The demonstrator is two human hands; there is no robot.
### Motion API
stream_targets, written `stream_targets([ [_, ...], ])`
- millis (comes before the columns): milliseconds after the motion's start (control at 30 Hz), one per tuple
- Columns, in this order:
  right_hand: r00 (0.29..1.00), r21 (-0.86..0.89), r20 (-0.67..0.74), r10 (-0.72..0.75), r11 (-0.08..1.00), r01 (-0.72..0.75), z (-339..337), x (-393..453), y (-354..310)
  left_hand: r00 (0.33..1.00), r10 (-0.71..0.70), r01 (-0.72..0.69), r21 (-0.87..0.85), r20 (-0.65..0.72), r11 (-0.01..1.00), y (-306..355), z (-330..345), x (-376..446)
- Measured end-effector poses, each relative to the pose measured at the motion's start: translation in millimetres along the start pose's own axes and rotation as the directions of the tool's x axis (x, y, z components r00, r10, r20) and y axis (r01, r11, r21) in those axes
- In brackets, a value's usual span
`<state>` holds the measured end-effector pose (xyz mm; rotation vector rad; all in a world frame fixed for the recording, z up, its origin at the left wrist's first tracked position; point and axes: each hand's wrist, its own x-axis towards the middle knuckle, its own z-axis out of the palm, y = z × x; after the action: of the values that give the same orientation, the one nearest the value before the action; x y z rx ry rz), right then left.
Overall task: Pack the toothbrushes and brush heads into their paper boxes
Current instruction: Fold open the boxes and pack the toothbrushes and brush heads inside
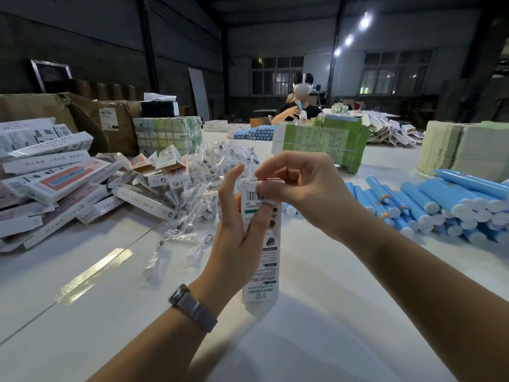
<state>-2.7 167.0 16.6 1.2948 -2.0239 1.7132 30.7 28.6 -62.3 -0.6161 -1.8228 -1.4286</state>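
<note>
The left hand (237,230) grips the upright paper box (261,244) above the table (330,312); the right hand (297,188) pinches its top flap shut with curled fingers (264,186); closing seems underway; next, tuck the flap, then fetch a blue toothbrush (424,197) lying right of the fingers.

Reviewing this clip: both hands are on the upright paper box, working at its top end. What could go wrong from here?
1. The left hand grips the paper box only along one side while the right hand pinches its top flap, so pressing could crease or tip it.
2. The loose wrapped brush heads lie close behind; a swinging wrist may scatter them.
3. Whether the box is filled is hidden.
</note>
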Motion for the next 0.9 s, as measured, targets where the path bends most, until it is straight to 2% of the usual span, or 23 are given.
stream_targets([
  [200,0.998,-0.046,-0.017,-0.055,0.997,0.055,4.9,-0.7,-1.5,1.0,0.011,-0.012,0.055,0.002,0.998,0.3,0.4,0.0],
  [500,0.996,-0.102,-0.073,-0.048,0.994,0.04,-3.1,2.2,-4.6,0.996,0.077,-0.073,-0.086,0.043,0.994,-2.1,1.2,0.1],
  [733,0.999,-0.051,0.034,0.007,0.999,-0.006,-14.6,4.4,-8.6,0.994,0.098,-0.092,-0.106,0.051,0.99,-1.8,1.6,-0.7],
  [900,0.996,-0.1,0.088,-0.011,0.995,0.02,-17.7,3.3,-4.5,0.995,0.097,-0.092,-0.116,0.032,0.989,-0.8,0.8,-0.9],
])
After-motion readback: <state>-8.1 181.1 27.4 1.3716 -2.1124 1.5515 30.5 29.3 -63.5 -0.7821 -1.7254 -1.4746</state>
